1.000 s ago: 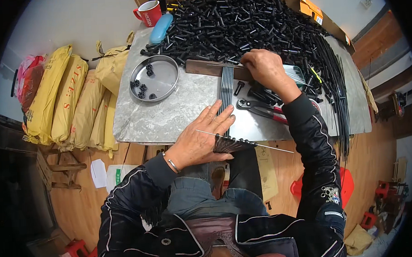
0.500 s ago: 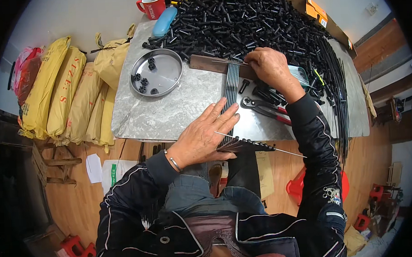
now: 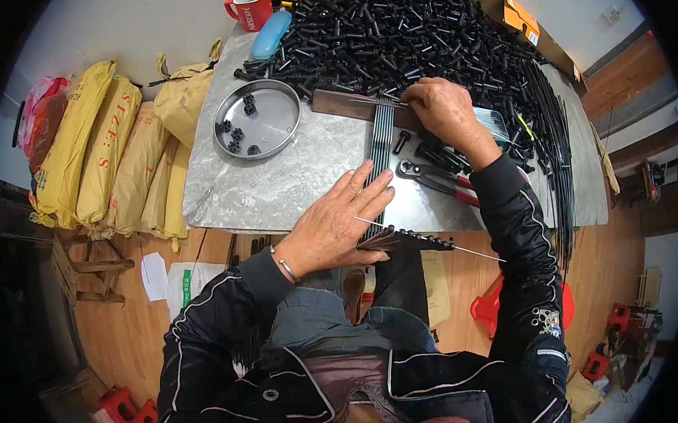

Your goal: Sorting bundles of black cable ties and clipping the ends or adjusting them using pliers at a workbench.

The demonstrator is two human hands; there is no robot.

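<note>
right now, the left hand (image 3: 328, 223) lies palm down at the near edge of the grey table (image 3: 270, 190), its fingers laid out straight and slightly parted on top of a narrow row of dark strips (image 3: 382, 132), its thumb held well apart from them on the near side; how hard it presses, i cannot tell. the dark strips run from under that hand toward the far side, and their far ends meet a brown wooden bar (image 3: 340, 105) set crosswise. over there the right hand (image 3: 442, 112) keeps a narrow pinch, thumb against forefinger, on a thin wire (image 3: 376, 101) that points left across the far ends. close to the left hand, a thin metal rod (image 3: 477, 252) slants to the near right, with small black knobs (image 3: 423, 239) along it.

left of the dark strips sits a round metal tray (image 3: 273, 131) with a few black pieces (image 3: 235, 135) in it. just right of them are a single black bolt-like part (image 3: 401, 141) and red-handled pliers (image 3: 432, 177). a big heap of black parts (image 3: 392, 35) covers the far side, with a blue case (image 3: 271, 36) and a red mug (image 3: 253, 12) at its left.
</note>
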